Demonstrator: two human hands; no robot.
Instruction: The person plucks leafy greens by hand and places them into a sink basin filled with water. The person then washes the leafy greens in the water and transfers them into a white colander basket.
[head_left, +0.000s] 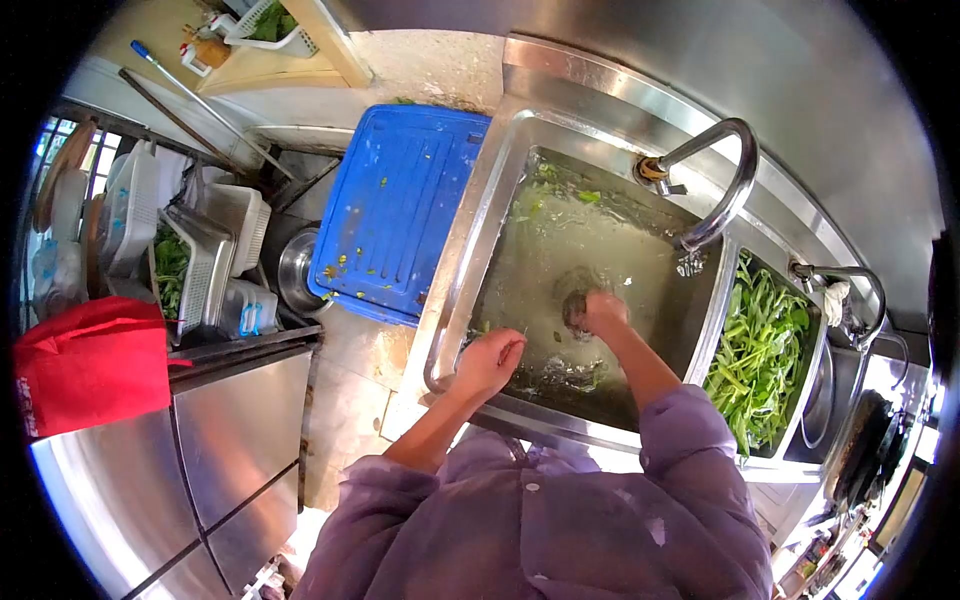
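Observation:
My right hand (603,313) dips into the cloudy water (540,260) of a steel sink (455,290). Its fingers look curled in, beside a dark, rippled patch (575,302) that I cannot make out. Over the near left corner of the same basin is my left hand (490,362), its fingers curled closed and no object showing in them. Loose green leaves (588,197) float toward the far end of the water. A curved steel faucet (735,190) reaches over the basin's right side, with water at its spout.
Leafy greens (755,350) fill the basin on the right, under a second faucet (850,272). A blue plastic lid (400,210) with leaf scraps lies left of the sink. Baskets (235,225) and a red bag (95,365) sit by a steel cabinet (245,420).

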